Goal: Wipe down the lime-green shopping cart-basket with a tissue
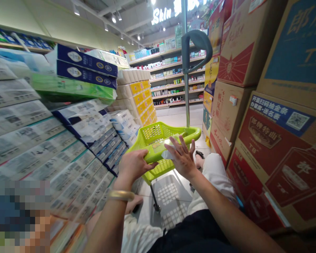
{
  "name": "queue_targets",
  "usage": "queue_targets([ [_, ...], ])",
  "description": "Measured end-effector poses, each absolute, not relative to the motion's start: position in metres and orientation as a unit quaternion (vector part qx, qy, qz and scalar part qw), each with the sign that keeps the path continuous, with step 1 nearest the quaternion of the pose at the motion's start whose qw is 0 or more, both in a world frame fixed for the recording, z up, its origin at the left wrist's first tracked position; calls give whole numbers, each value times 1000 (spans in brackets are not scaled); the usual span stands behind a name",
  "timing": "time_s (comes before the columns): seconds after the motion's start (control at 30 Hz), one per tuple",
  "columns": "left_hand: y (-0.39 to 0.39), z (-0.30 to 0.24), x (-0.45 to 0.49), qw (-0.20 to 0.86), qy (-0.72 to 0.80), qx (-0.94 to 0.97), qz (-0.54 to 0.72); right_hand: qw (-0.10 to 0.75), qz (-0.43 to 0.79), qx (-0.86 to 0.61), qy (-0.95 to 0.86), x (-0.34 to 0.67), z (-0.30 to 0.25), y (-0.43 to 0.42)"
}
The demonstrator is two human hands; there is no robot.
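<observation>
A lime-green plastic shopping cart (154, 170) with lattice basket sides stands in front of me in the aisle. My left hand (135, 163) is closed round the left part of its handle bar, and a gold bangle (121, 195) circles that wrist. Over the middle of the handle, my right hand (183, 158) has its fingers stretched and spread. A whitish, thin piece (168, 154) shows beneath this hand against the handle; whether it is paper or plastic I cannot make out. A grey pole with a loop-shaped grip (196, 51) rises from the cart's right side.
Wrapped tissue packs (23, 123) are piled high at left, with blue boxes (86, 68) on top. Stacked cartons (284, 151) wall the right side. Product shelves (171, 73) stand beyond the tiled floor (173, 114). A person's bare foot in a sandal (199, 159) shows beside the cart.
</observation>
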State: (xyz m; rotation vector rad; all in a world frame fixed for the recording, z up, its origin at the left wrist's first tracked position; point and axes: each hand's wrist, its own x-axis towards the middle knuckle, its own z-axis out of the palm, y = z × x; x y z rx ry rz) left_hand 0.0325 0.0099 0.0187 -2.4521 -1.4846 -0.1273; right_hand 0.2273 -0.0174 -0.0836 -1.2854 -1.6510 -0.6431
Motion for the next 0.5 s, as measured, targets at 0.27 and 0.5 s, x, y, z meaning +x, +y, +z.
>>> queue_targets([
  [0.27,11,16,33,149,-508,-847,-46,491,-224,-550,-637,243,-91,-15],
  [0.5,7,18,32,146,-516,-842,-51,470,-234,-545,-654,202,-76,-19],
])
